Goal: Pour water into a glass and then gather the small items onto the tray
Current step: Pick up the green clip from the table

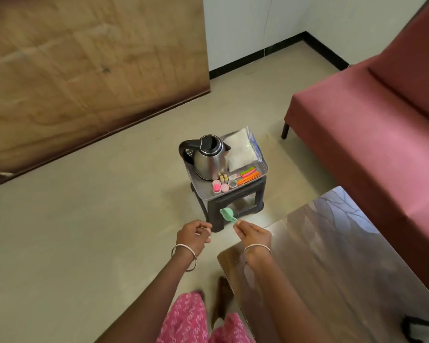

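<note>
A silver tray (264,167) lies on a small dark stool (229,201) on the floor. On it stand a steel kettle (207,158) with a black handle, white packets (240,151), orange and pink sticks (249,176) and several small pink and grey caps (224,186). My right hand (254,235) pinches a small mint-green spoon (227,214), held in the air just in front of the stool. My left hand (193,235) hovers beside it with curled fingers that pinch a thin, small item I cannot make out.
A glossy wooden table (332,268) fills the lower right, its corner under my right forearm. A maroon sofa (369,120) stands at the right. A wooden board (84,70) leans against the wall at the left. Beige floor surrounds the stool.
</note>
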